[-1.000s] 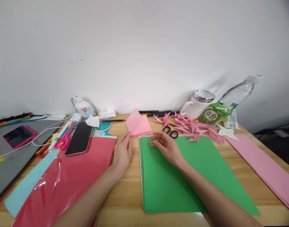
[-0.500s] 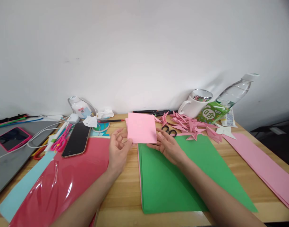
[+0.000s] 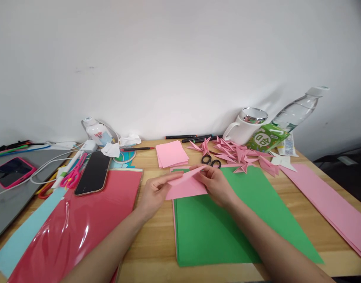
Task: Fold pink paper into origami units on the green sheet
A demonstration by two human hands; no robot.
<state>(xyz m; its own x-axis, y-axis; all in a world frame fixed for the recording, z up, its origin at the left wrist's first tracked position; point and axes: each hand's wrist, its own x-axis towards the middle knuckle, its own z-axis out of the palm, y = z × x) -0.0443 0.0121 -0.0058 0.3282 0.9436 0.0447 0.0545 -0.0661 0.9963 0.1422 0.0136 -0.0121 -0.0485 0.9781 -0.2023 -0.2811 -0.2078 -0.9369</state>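
Note:
Between my two hands is a square of pink paper [image 3: 186, 189], its far edge bent over toward me, above the near-left part of a green sheet stack [image 3: 227, 224]. My left hand [image 3: 157, 192] pinches its left side, thumb and fingers pressed together. At the right side my right hand [image 3: 214, 182] grips the upper corner. Just beyond them lies a small pile of pink paper squares [image 3: 171, 153]. Black-handled scissors [image 3: 210, 161] lie behind my right hand, their blades hidden. Several folded pink paper pieces [image 3: 236, 153] are heaped at the back right.
A white mug [image 3: 241, 131], a green box [image 3: 264, 138] and a tilted water bottle [image 3: 298, 110] stand at the back right. Long pink strips [image 3: 328, 208] lie right. On the left are a red sheet pack [image 3: 80, 228], a phone [image 3: 93, 173], pink scissors [image 3: 74, 173] and cables.
My hands have drawn the pink square nearer and lower, away from the pile, which now shows. The square was flat and is now bent over at its far edge.

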